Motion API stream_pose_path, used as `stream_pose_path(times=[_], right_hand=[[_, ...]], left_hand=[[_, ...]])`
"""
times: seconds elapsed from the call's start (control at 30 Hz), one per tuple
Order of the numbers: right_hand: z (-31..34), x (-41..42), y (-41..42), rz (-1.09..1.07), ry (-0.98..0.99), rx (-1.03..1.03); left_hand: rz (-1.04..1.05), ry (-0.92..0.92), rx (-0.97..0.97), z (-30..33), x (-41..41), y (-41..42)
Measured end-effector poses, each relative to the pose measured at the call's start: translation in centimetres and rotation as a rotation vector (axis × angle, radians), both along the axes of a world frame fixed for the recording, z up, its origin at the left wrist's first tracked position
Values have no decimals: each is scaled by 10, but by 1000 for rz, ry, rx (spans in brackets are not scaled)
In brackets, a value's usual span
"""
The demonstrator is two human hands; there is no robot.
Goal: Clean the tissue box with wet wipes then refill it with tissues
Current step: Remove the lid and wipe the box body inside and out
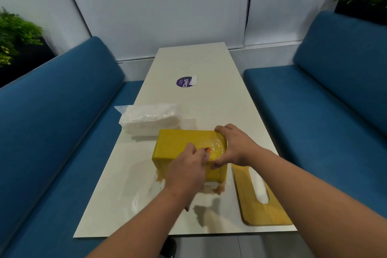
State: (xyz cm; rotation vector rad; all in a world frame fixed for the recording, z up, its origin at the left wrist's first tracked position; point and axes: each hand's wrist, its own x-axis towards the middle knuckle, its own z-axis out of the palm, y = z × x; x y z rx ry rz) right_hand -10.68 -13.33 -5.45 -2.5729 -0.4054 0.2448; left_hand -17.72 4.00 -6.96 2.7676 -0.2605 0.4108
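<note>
A yellow tissue box (176, 144) lies on the white table (209, 107), with no lid on it. On its right end rests a glossy clear wet wipes pack (216, 145) with a small orange tab (208, 150). My right hand (234, 146) clamps the box's right end, fingers over the far edge and thumb on the near face, pressing the pack down. Fingers of my left hand (188, 169) are pinched together at the orange tab. The box's yellow lid (247, 201), with a long slot, lies flat to the right. A plastic-wrapped pack of white tissues (150, 120) sits behind the box.
A round purple sticker (185, 82) with a white label is on the table further back. Blue padded benches (62, 121) run along both sides. Potted plants (14, 33) stand behind the benches at both corners. A white wall closes off the far end.
</note>
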Motion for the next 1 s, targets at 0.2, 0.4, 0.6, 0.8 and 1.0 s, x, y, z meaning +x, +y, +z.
stream_pose_path(times=[0.2, 0.4, 0.6, 0.8, 1.0], right_hand=[[-2, 1, -3, -3, 19, 2], [-3, -1, -1, 7, 0, 3], [-3, -1, -2, 5, 1, -8], [-2, 0, -3, 4, 8, -18], [-2, 0, -3, -4, 2, 3]], left_hand=[[211, 149, 78, 21, 23, 18], [86, 189, 106, 24, 27, 8], [19, 227, 128, 26, 27, 2], [33, 188, 139, 30, 61, 19], [-171, 120, 176, 24, 73, -15]])
